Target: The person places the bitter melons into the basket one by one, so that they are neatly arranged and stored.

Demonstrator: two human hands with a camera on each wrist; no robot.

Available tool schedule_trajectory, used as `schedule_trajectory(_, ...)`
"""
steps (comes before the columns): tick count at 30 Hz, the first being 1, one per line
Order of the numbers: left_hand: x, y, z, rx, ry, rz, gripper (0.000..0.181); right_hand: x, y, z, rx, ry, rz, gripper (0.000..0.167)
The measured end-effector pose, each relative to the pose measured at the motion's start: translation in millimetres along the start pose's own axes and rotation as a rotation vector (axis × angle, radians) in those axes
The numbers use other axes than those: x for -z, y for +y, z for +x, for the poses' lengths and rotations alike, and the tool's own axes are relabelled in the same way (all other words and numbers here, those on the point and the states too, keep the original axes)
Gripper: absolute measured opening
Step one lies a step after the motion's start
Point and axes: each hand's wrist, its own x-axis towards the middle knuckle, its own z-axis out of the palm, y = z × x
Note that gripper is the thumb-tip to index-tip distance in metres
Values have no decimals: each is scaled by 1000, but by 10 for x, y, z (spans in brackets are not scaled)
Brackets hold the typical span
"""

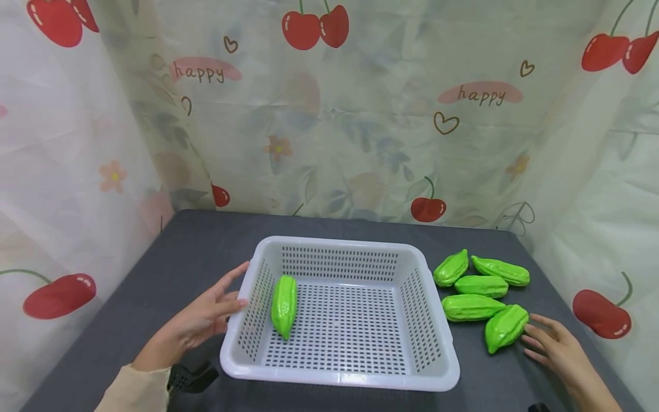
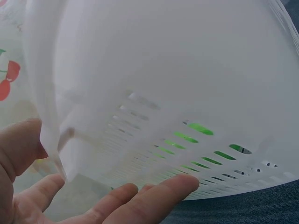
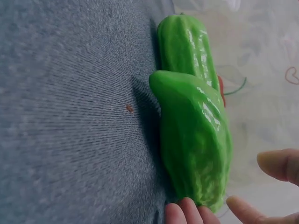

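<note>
Right wrist, green vegetable (image 3: pixel 194 135), at fingertips (image 3: pixel 190 213)

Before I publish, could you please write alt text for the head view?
A left hand touches a white perforated basket holding one green vegetable; a right hand is beside a matching vegetable, one of five on a dark table.
</note>
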Motion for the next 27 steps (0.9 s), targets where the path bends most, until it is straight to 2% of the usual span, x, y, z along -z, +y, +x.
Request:
schedule_trajectory(7,8,3,0,1,-8,-5,86,-54,-61,111,6,7,-78,83)
schedule_trajectory(15,0,10,5,2,-8,-3,86,-89,-107,169,37,-29,-163,85)
schedule_trajectory(27,1,10,-4,3,-11,-5,86,-112,-165,247,4,-81,-237,94)
